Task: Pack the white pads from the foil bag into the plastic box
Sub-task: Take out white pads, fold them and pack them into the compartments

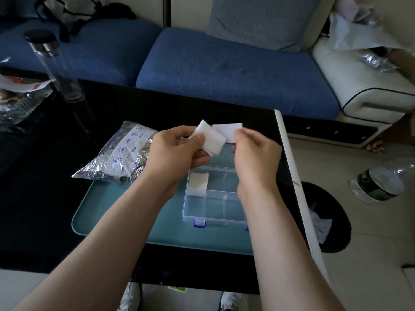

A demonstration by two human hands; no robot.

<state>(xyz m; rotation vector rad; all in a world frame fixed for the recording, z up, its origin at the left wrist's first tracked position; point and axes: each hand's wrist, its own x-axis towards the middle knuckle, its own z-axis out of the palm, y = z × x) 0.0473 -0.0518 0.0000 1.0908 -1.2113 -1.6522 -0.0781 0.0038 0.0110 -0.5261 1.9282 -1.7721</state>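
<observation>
Two white pads (212, 140) over plastic box (215, 208) | left hand (175, 153) pinches one | right hand (256, 158) pinches other

On the table (45, 176) lies the tray (125, 223), with the plastic box (215, 212) on its right half. The foil bag (121, 158) lies left of the box, overlapping the tray's far left corner. One pad (198, 180) lies in the box's far-left compartment.

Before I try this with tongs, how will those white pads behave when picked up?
Probably soft and floppy: the pad in the left hand bends at the thumb. Likely very light: the right hand holds a second pad by a fingertip pinch.
</observation>
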